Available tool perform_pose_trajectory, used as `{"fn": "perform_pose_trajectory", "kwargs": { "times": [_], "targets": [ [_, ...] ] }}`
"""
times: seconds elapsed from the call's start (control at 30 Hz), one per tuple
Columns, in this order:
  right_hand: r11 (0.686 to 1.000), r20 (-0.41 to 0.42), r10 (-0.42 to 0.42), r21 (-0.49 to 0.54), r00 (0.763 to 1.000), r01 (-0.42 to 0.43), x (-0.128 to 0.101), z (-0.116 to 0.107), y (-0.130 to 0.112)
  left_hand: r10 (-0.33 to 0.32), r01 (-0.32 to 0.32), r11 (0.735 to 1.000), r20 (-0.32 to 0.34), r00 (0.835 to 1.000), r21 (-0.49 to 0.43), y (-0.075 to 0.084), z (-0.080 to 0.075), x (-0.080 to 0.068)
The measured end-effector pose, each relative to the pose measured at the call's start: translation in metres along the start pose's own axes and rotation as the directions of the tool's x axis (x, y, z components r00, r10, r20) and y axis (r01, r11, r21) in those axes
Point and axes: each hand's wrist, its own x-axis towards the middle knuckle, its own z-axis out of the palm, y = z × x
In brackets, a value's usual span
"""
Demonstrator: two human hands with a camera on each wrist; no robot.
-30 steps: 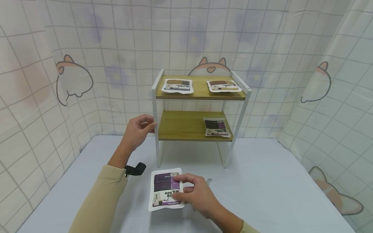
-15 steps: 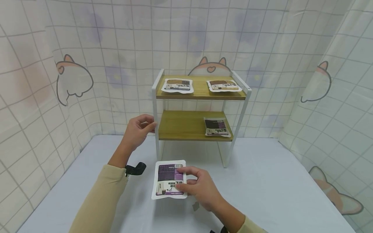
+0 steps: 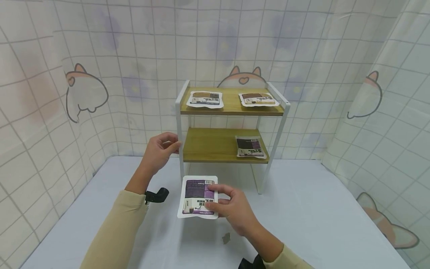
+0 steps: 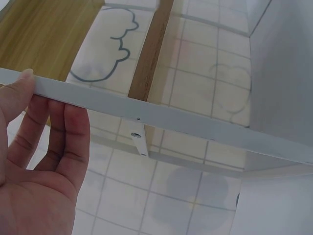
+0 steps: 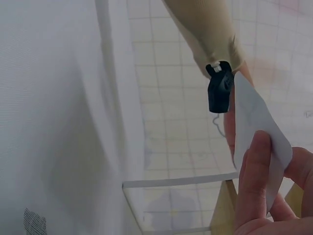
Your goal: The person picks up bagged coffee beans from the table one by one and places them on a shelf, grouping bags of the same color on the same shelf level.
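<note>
My right hand [image 3: 235, 207] pinches a white-edged purple packet [image 3: 197, 198] by its right side, held above the table in front of the rack. From behind, the right wrist view shows the packet's plain white back [image 5: 259, 122], with fingers along it. My left hand [image 3: 160, 149] holds the left front post of a two-tier rack [image 3: 215, 145]; in the left wrist view its thumb lies on the white post [image 4: 112, 100] and the fingers are behind it. Another purple packet [image 3: 250, 147] lies at the right of the lower shelf. Two brown-printed packets, one left [image 3: 205, 99] and one right [image 3: 258, 99], lie on the upper shelf.
The rack stands on a white-covered table [image 3: 302, 209] against a tiled-pattern curtain [image 3: 147, 56]. A small grey patch [image 3: 226, 238] shows on the tabletop below the right hand. Black camera mounts sit on both wrists, the left one [image 3: 157, 195] near the rack's leg.
My right hand has carried the purple packet away from me, toward the rack and slightly right. The left hand stays on the post, and the shelved packets have not moved.
</note>
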Motion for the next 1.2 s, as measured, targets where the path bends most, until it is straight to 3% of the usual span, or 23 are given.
{"fn": "perform_pose_trajectory", "kwargs": {
  "times": [0.57, 1.2],
  "targets": [
    [0.999, -0.042, -0.05, -0.013, 0.998, 0.049, 0.013, -0.004, -0.008, 0.007, -0.007, 1.0, -0.002, 1.0, 0.014, -0.005, 0.001, 0.002],
    [0.996, -0.084, -0.091, -0.011, 0.992, 0.091, 0.033, -0.006, -0.014, -0.002, 0.002, 1.0, 0.009, 1.0, -0.024, -0.001, 0.0, 0.002]
  ]
}}
